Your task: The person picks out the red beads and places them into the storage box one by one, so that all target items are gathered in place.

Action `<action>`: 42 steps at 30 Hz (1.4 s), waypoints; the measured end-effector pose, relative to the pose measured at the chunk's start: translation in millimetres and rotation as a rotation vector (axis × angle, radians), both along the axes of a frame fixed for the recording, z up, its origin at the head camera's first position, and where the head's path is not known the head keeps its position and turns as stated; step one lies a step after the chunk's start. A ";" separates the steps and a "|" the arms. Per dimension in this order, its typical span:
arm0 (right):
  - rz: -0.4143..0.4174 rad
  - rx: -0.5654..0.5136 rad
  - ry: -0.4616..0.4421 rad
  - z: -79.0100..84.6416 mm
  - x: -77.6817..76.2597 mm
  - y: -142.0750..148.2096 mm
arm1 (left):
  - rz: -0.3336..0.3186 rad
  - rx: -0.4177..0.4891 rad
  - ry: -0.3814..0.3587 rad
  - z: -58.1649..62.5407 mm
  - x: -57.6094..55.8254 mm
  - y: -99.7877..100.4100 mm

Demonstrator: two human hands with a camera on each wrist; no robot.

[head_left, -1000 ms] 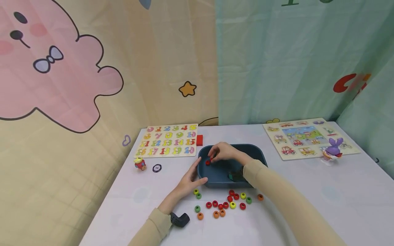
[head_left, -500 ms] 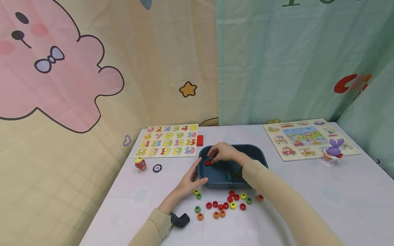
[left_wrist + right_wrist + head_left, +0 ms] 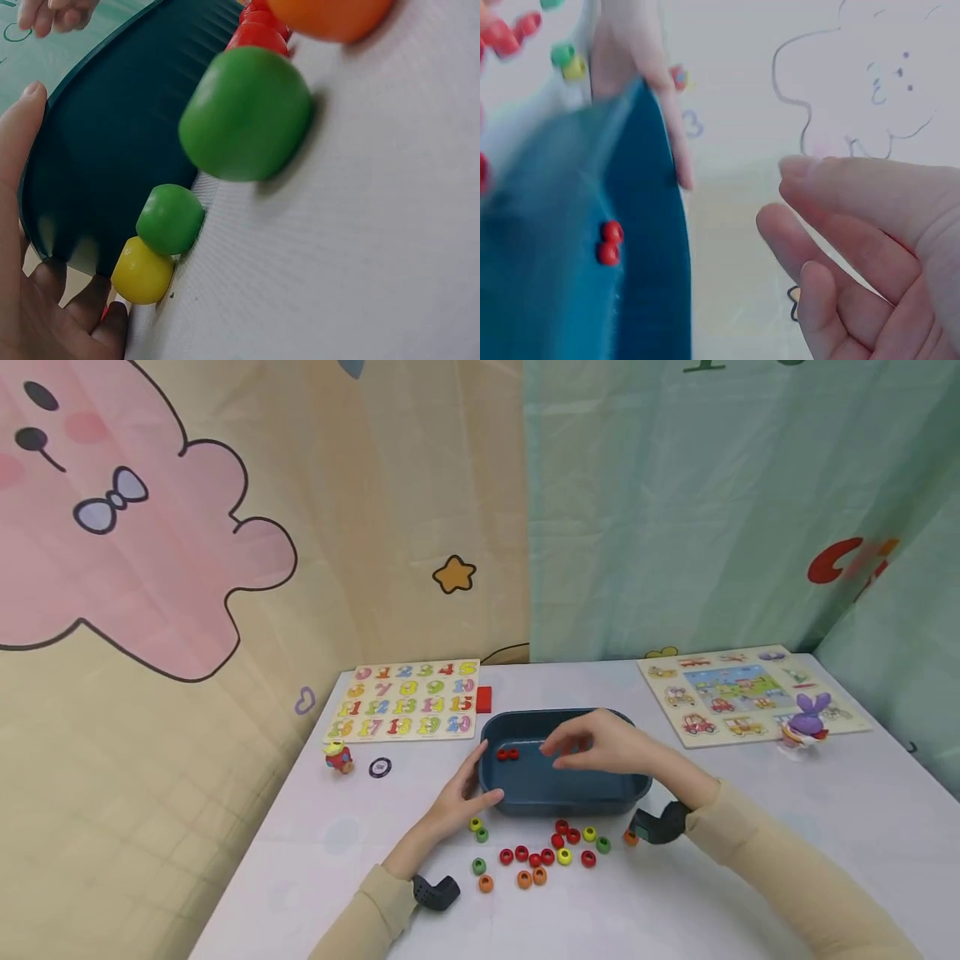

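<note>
- Loose beads (image 3: 547,857), mixed cols., on table (image 3: 600,914) betw. its front edge & tray's (image 3: 558,785) near edge.
- L hand (image 3: 452,803): spread, touching tray's left edge.
- R hand (image 3: 611,745): empty, loosely bent, above tray.
- 2 red beads (image 3: 502,755): inside, nr left edge.
- No. board (image 3: 408,700): table's far-left corner.

We identify the number board (image 3: 393,697) as reference; a red block (image 3: 483,700) sits at its right edge. Before it, we find a figurine (image 3: 339,758) and round chip (image 3: 380,767); well rightward, a vehicle puzzle (image 3: 738,683) and purple rabbit-eared toy (image 3: 807,722).
</note>
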State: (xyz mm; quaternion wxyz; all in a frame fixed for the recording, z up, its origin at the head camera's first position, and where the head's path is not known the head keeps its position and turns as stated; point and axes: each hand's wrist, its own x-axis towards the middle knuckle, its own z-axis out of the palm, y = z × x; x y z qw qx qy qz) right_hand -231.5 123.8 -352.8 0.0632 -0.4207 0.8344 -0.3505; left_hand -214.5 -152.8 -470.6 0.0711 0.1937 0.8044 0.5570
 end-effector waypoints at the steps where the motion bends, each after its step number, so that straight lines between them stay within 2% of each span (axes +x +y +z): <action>1: 0.010 -0.021 -0.004 -2.4 7.7 5.3 | 0.003 0.004 0.006 -0.2 -0.4 -0.1; 4: 0.027 -0.062 -0.032 -14.9 29.0 18.8 | 0.005 0.014 0.015 -0.5 -1.5 -0.5; 7: 0.020 -0.056 -0.091 -32.0 45.8 27.7 | 0.012 0.013 0.007 -1.1 -2.0 -1.2; 15: -0.074 0.008 -0.128 -68.7 69.3 33.7 | 0.021 0.001 -0.006 -2.6 -2.9 -1.4; 18: -0.090 0.008 -0.152 -77.6 73.5 33.2 | 0.017 0.000 -0.004 -2.5 -3.2 -0.7; 25: -0.127 0.022 -0.126 -90.4 74.9 32.6 | 0.003 0.016 -0.007 -1.5 -3.6 0.2; 33: -0.106 0.041 -0.110 -100.7 73.5 32.2 | -0.001 0.014 0.009 -2.0 -3.7 0.8; 38: -0.113 0.057 -0.103 -98.9 74.7 31.0 | -0.001 0.015 0.010 -2.2 -3.4 0.5; 42: -0.126 0.076 -0.098 -88.2 76.1 29.8 | 0.002 0.017 0.001 -3.7 -3.4 0.0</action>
